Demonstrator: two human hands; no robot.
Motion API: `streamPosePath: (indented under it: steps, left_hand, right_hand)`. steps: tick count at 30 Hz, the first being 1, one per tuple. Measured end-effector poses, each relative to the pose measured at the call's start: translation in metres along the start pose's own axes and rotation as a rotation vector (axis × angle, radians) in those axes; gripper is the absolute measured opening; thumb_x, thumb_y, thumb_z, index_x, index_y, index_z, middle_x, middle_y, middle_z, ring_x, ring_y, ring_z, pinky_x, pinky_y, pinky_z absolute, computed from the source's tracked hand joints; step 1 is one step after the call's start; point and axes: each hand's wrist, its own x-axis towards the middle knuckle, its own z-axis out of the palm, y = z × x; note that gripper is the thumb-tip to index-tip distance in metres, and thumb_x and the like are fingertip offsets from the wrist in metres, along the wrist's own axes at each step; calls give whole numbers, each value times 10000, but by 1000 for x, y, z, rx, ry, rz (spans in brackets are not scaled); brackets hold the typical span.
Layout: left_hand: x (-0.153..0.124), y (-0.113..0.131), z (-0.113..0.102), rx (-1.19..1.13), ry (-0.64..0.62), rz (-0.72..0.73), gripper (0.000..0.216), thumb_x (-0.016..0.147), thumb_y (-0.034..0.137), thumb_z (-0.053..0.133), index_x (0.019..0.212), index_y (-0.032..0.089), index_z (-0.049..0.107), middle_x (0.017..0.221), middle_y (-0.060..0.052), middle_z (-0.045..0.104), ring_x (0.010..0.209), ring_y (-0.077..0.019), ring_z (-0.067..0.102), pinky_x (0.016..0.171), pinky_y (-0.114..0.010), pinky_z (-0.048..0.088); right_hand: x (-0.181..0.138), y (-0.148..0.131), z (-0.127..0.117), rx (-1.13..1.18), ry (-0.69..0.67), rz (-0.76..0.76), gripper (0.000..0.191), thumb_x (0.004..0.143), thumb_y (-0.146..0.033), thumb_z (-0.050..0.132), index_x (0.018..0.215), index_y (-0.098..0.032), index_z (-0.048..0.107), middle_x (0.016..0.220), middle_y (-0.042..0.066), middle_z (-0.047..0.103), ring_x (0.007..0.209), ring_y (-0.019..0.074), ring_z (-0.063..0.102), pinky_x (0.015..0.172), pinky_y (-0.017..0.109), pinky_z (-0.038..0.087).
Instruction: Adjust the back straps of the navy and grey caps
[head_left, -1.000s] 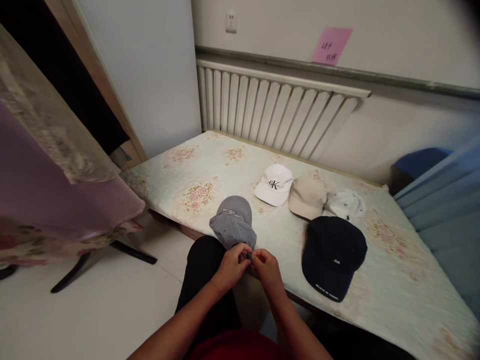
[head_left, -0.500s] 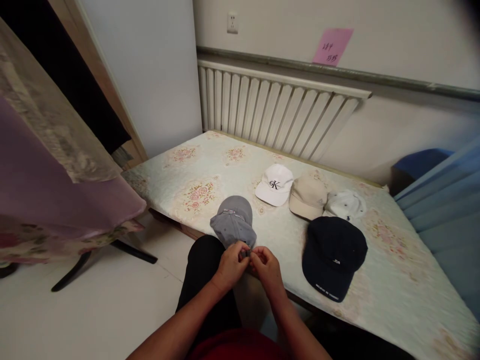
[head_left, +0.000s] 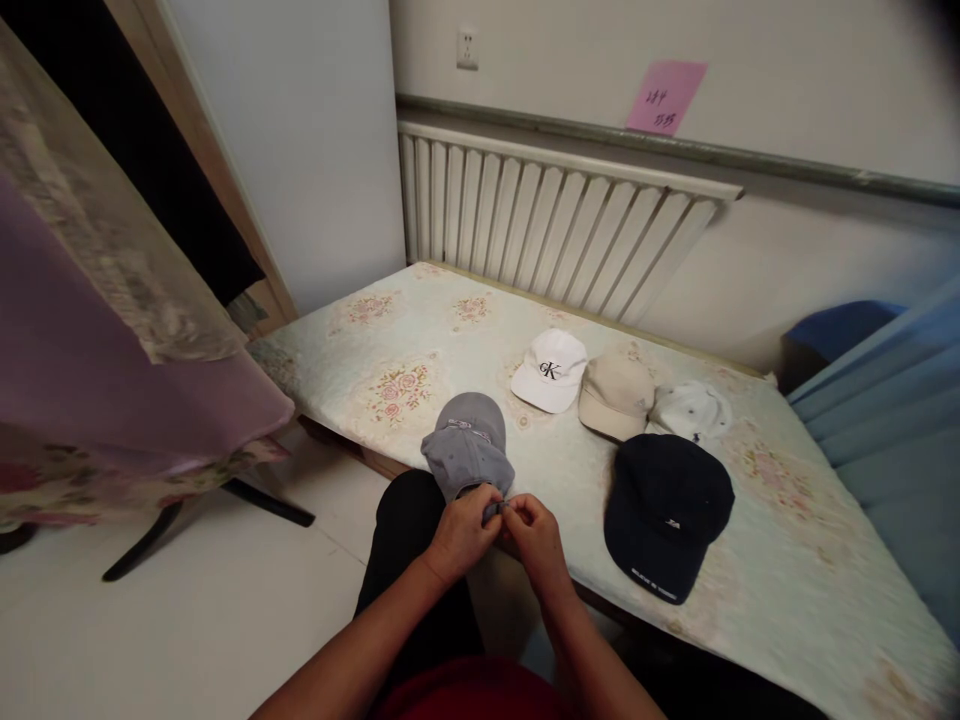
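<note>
A floral mattress stretches ahead of the hands, with a radiator on the wall beyond. The grey cap lies at the near edge, just ahead of the hands, long axis running away from them. Left hand and right hand pinch its rear strap

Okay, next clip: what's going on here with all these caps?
A person sits at the edge of a floral-covered bed. Both hands, left hand and right hand, pinch the back of a grey cap at its near edge, apparently at the strap. Four more caps lie beyond: a white cap, beige cap, pale cap and navy cap.
</note>
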Motion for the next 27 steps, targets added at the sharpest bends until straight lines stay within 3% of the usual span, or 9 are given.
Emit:
streamPosePath:
  steps: [7, 13, 22, 27]
  left_hand:
    - [0, -3, 0, 110, 7, 40, 155, 761, 192, 519, 889, 233, 596, 830, -13, 643, 765, -173, 591, 700, -261, 404]
    - [-1, -4, -1, 143, -27, 153, 261, 785, 162, 487, 1017, 229, 585, 970, -42, 646, 879, -182, 596, 775, -270, 420]
    - [2, -3, -3, 197, -111, 203, 131, 821, 199, 470, 902, 213, 572, 802, -20, 607, 754, -159, 570, 687, -245, 399]
    - [3, -4, -2, 224, -98, 152, 93, 787, 195, 505, 865, 196, 556, 760, -1, 586, 702, -144, 548, 650, -236, 392]
  right_hand:
    - [1, 1, 0, 9, 16, 14, 132, 672, -302, 626, 624, -224, 532, 504, -47, 537, 499, 135, 482, 509, 262, 362]
    - [2, -1, 0, 24, 14, 18, 148, 672, -308, 627, 614, -221, 522, 508, -46, 530, 501, 133, 479, 514, 263, 362]
    - [2, 3, -1, 31, 5, 25, 127, 660, -273, 615, 598, -212, 522, 515, -40, 541, 512, 132, 483, 515, 260, 365]
    - [2, 2, -2, 64, 18, 35, 114, 653, -252, 588, 596, -214, 498, 522, -51, 540, 515, 126, 485, 523, 250, 370]
